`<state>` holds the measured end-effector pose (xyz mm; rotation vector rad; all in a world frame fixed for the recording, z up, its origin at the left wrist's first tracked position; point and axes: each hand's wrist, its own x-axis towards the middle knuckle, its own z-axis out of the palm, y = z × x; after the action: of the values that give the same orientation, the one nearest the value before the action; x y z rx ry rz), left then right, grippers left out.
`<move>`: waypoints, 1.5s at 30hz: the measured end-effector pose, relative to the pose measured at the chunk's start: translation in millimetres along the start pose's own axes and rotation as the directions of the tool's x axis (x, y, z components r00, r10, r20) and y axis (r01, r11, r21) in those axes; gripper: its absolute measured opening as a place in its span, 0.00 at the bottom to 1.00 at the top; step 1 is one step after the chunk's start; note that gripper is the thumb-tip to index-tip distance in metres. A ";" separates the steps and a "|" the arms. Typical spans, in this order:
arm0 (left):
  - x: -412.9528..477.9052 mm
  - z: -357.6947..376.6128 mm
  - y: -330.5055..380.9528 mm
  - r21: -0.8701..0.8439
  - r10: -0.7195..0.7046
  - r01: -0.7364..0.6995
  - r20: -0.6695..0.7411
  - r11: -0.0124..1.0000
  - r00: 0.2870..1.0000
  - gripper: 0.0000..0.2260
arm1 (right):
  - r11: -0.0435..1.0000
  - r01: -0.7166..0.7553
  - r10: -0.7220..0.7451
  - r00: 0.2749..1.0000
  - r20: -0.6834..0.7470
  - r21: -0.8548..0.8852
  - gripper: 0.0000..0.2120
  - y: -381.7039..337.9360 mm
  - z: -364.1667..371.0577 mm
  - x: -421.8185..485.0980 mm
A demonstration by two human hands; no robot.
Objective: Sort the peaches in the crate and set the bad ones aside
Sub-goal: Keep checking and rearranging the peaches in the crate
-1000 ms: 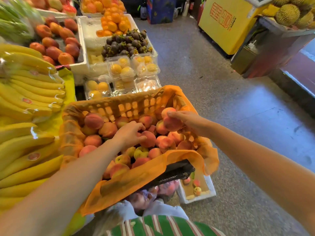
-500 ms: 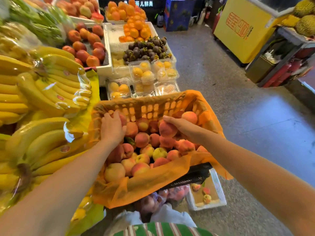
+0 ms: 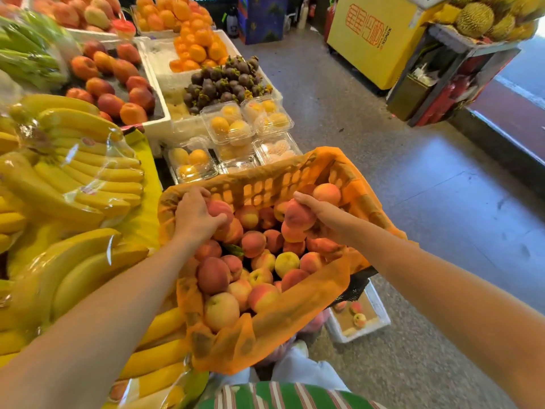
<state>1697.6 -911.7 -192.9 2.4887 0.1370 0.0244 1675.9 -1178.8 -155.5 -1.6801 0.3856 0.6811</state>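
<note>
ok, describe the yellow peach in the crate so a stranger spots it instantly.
Find the orange-lined crate beside the bananas. In the pile, just nearer the camera than the right hand, sits the yellow peach. It alone is plain yellow-green; its neighbours are blushed red.

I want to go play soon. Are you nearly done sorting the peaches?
Not nearly. Done, it seems: only a few peaches lie in the white box on the floor, probably the bad ones. In hand: the left hand grips a red peach and the right hand holds a pink peach. Left: the crate is full of fruit to check.
</note>
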 end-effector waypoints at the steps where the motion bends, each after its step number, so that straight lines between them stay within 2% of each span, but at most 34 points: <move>1: 2.9 -2.4 -0.3 -0.007 0.009 -0.008 0.029 1.000 1.000 0.26 | 1.000 -0.003 0.003 1.000 0.002 0.025 0.25 0.0 1.5 -0.1; 3: 6.1 -4.5 -0.1 0.060 0.046 -0.052 0.101 0.997 0.994 0.24 | 0.998 -0.015 0.014 1.000 0.010 0.056 0.26 1.3 4.5 0.3; 6: -1.2 0.2 1.5 0.137 0.070 -0.096 0.183 0.986 0.981 0.25 | 0.998 -0.023 0.023 1.000 0.003 0.062 0.18 -1.0 13.8 -3.3; 9: -12.0 6.8 -4.8 0.231 0.120 -0.145 0.120 0.962 0.986 0.25 | 0.999 -0.029 0.028 0.999 0.039 0.039 0.24 2.2 17.4 -3.2; 11: -13.1 3.6 -4.3 0.146 0.104 -0.116 0.088 0.982 0.991 0.25 | 0.998 -0.025 0.022 0.998 0.065 0.050 0.25 5.4 16.4 -2.0; 13: -11.4 -0.1 6.0 -0.111 0.025 -0.012 0.117 0.994 0.993 0.24 | 1.000 0.004 -0.006 0.998 0.060 0.029 0.18 5.1 17.1 -4.8; 14: -10.7 -2.7 14.6 -0.307 -0.035 0.092 0.185 0.947 0.982 0.23 | 0.999 0.029 -0.031 0.998 0.054 0.032 0.15 4.2 17.9 -6.0; 15: -11.4 -6.5 25.1 -0.512 -0.075 0.233 0.310 0.827 0.948 0.21 | 0.997 0.061 -0.062 0.997 0.037 0.039 0.17 4.0 18.1 -6.6; 16: -12.5 -9.2 33.3 -0.659 -0.056 0.369 0.445 0.656 0.894 0.19 | 0.994 0.103 -0.104 0.995 0.015 0.033 0.21 4.9 18.1 -7.1; 17: -14.2 -10.5 38.4 -0.720 -0.003 0.471 0.546 0.509 0.838 0.19 | 0.989 0.148 -0.148 0.989 -0.025 -0.008 0.26 5.6 16.9 -7.8; 19: -19.6 -8.9 43.6 -0.732 0.116 0.599 0.659 0.325 0.743 0.20 | 0.961 0.238 -0.253 0.963 -0.098 -0.142 0.29 4.5 15.0 -13.8; 21: -23.8 -3.8 42.7 -0.694 0.181 0.685 0.720 0.224 0.670 0.20 | 0.910 0.335 -0.371 0.921 -0.116 -0.244 0.30 4.5 12.4 -18.5; 23: -27.0 1.0 43.5 -0.641 0.179 0.743 0.767 0.191 0.616 0.20 | 0.865 0.390 -0.444 0.888 -0.120 -0.317 0.31 6.8 10.3 -20.7; 26: -29.6 4.7 47.9 -0.609 0.136 0.753 0.792 0.248 0.595 0.15 | 0.851 0.359 -0.436 0.890 -0.134 -0.382 0.34 12.0 7.4 -22.2; 28: -30.2 7.9 49.7 -0.600 0.129 0.746 0.796 0.288 0.591 0.17 | 0.850 0.333 -0.420 0.896 -0.143 -0.408 0.34 16.2 5.5 -23.3; 31: -28.0 16.8 47.2 -0.573 0.101 0.753 0.812 0.323 0.575 0.32 | 0.857 0.319 -0.411 0.897 -0.165 -0.405 0.35 22.0 3.8 -25.3; 32: -27.2 18.4 47.4 -0.564 0.103 0.749 0.817 0.348 0.567 0.34 | 0.861 0.315 -0.407 0.898 -0.169 -0.400 0.34 23.6 2.8 -25.7; 36: -34.5 22.8 58.9 -0.602 0.177 0.720 0.795 0.346 0.580 0.19 | 0.884 0.316 -0.387 0.908 -0.161 -0.345 0.24 26.7 -1.4 -30.3; 37: -36.3 24.9 62.7 -0.611 0.160 0.672 0.778 0.418 0.608 0.16 | 0.886 0.314 -0.386 0.907 -0.167 -0.341 0.24 27.0 -3.0 -32.6; 39: -35.9 35.8 66.0 -0.548 0.075 0.445 0.685 0.708 0.725 0.18 | 0.884 0.304 -0.388 0.901 -0.194 -0.355 0.25 27.9 -7.6 -36.6; 40: -34.1 42.0 66.5 -0.447 0.061 0.286 0.618 0.847 0.784 0.20 | 0.885 0.300 -0.388 0.898 -0.208 -0.355 0.25 28.4 -11.4 -38.3; 41: -33.0 47.7 66.8 -0.323 0.082 0.134 0.575 0.937 0.814 0.22 | 0.889 0.292 -0.382 0.898 -0.219 -0.353 0.26 29.2 -15.7 -40.0; 43: -32.0 61.0 66.1 -0.135 0.133 -0.065 0.588 0.989 0.798 0.27 | 0.894 0.279 -0.374 0.896 -0.240 -0.350 0.25 30.1 -24.3 -45.3; 45: -34.6 75.2 66.4 0.013 0.141 -0.194 0.639 0.981 0.756 0.30 | 0.901 0.278 -0.373 0.888 -0.269 -0.332 0.24 32.2 -33.9 -53.2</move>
<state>1673.3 -1013.2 -212.1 2.4325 -0.3838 -0.7626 1623.4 -1224.8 -143.5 -2.0832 0.2283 0.2056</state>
